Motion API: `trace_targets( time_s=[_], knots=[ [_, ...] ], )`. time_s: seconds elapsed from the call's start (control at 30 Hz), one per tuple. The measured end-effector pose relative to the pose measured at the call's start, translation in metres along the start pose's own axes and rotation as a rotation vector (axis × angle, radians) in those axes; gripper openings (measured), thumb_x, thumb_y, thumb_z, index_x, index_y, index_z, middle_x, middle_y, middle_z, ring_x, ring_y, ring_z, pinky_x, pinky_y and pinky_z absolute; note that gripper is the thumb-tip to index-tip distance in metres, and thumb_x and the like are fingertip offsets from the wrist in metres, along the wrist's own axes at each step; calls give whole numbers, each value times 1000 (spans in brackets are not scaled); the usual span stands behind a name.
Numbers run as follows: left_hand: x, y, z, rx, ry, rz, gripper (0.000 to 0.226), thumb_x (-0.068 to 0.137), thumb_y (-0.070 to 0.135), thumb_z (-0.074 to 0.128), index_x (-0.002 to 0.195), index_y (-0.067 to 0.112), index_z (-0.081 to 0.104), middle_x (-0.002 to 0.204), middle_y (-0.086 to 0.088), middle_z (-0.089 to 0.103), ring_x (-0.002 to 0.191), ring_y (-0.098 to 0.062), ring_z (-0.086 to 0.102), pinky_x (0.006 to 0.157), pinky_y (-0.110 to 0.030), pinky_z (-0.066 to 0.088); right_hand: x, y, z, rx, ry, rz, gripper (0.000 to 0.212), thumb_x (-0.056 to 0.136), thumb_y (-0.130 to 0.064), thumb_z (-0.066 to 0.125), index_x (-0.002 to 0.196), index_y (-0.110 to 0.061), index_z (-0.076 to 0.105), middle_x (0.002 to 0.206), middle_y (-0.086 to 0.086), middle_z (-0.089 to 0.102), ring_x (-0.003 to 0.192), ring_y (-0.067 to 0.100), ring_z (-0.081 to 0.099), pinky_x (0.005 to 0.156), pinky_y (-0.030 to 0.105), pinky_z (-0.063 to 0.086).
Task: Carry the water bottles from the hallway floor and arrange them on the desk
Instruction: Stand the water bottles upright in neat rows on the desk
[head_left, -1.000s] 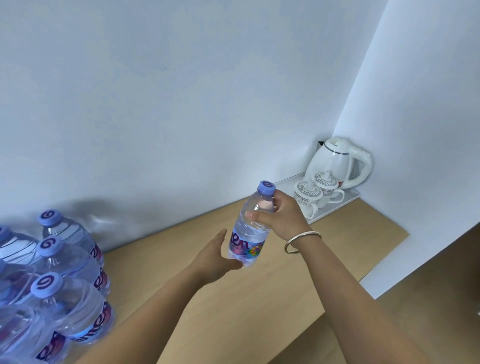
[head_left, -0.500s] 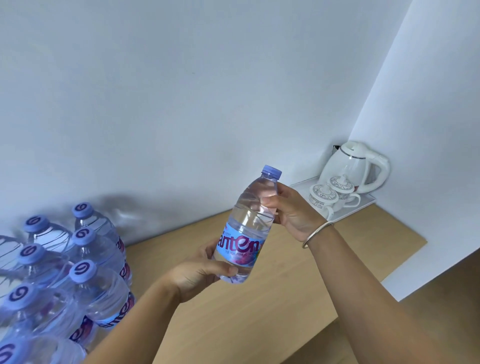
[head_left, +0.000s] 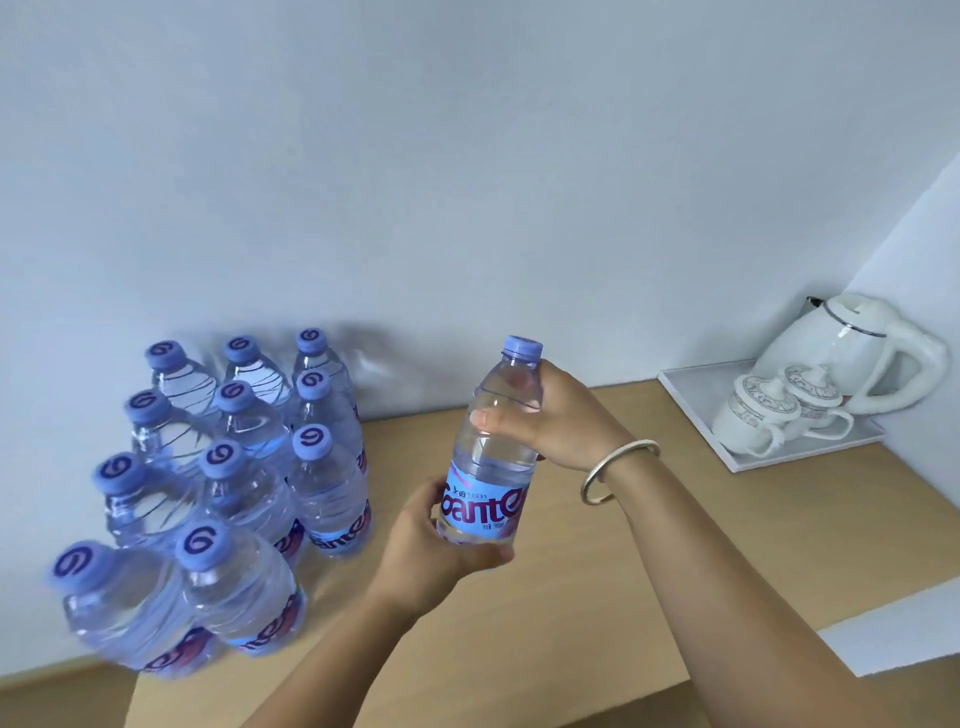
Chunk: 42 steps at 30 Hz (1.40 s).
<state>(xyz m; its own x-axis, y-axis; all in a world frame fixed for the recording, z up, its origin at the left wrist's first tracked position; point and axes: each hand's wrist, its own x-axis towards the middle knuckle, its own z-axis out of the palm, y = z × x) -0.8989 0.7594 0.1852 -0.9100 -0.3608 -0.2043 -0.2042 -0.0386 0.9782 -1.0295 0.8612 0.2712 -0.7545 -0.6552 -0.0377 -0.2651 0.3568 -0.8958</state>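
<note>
Looks like most of the job is already done here: eleven bottles (head_left: 234, 483) that I can count stand capped and upright on the desk (head_left: 597, 597), packed in rows against the wall, well off to the left of the fingers. One more bottle (head_left: 491, 467) is in the air above the desk, tilted a bit, held at both ends. The right hand (head_left: 561, 415) wraps its fingers round the shoulder just under the cap, thumb pressed on the front, and the left hand (head_left: 441, 551) cups the base with fingers curled round the label end. So both hands are clamped on it, nothing loose. What's left, I'd guess, is to set this one down beside the group, probably at the near right edge of the rows. Can't see the hallway, so no idea if more are waiting there. Past the right fingers, in the corner, sit a kettle (head_left: 852, 353) and two lidded cups (head_left: 779, 410) on a tray (head_left: 691, 384), well apart from the bottles.
</note>
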Motion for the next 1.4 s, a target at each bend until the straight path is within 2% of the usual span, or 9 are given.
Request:
trace_targets(
  time_s=[0.3,0.5,0.6,0.8,0.97,1.07,1.17,1.23,1.4],
  knots=[
    [-40,-46,-55,-44,124,-70,68,63,-1,82,116,25,48,104,-1,68,88,-8,68,71,-20,54,4,-7,79,27,-250,-68,49,54,-41,79,96,-26,59,96,-4,72,93,15,68,90,44,52],
    [-64,-84,-73,64,279,-138,68,63,26,77,124,33,47,117,17,62,107,0,59,95,-27,46,1,-2,132,-150,-330,-73,48,56,-45,81,97,-33,57,85,-20,65,78,-3,60,71,18,42],
    [-68,-95,-76,136,304,-185,66,73,18,72,123,43,37,122,24,52,115,-3,49,88,-22,36,-5,-1,148,-220,-311,-105,52,59,-42,82,100,-37,51,87,-21,62,80,-3,59,64,9,40],
    [-72,-100,-72,137,341,-331,59,80,10,64,133,20,41,113,9,50,101,-8,45,79,-20,36,-15,11,168,-309,-215,-91,61,57,-49,81,107,-27,53,95,-11,67,89,14,63,76,29,51],
    [-72,-94,-64,-77,303,-476,17,75,13,65,85,9,52,79,2,52,128,-34,41,61,-20,35,-21,22,176,-290,-109,-156,62,56,-42,83,108,-25,54,101,-13,65,95,13,62,78,24,47],
    [-67,-94,-63,-171,287,-429,39,77,11,62,114,2,55,116,-21,58,131,-34,35,75,-22,34,-22,24,180,-286,-69,-166,64,57,-42,82,110,-23,53,103,-11,65,98,15,61,80,28,49],
    [-64,-89,-65,-207,292,-440,20,77,14,61,96,8,57,94,-15,58,119,-30,47,71,-23,33,-23,23,182,-309,-47,-179,65,60,-38,83,114,-21,52,109,-8,62,103,17,58,80,26,45],
    [-65,-89,-67,-221,282,-430,26,64,24,58,89,15,57,81,1,51,86,-22,49,70,-23,34,-24,24,183,-325,-34,-191,66,61,-37,83,116,-18,51,112,-5,58,107,19,55,81,27,44],
    [-71,-92,-73,-175,263,-420,40,76,13,65,111,28,52,113,10,53,115,-8,43,92,-26,34,-27,27,185,-329,-36,-183,71,62,-38,82,121,-16,49,118,-2,55,113,19,52,83,25,41]
  ],
)
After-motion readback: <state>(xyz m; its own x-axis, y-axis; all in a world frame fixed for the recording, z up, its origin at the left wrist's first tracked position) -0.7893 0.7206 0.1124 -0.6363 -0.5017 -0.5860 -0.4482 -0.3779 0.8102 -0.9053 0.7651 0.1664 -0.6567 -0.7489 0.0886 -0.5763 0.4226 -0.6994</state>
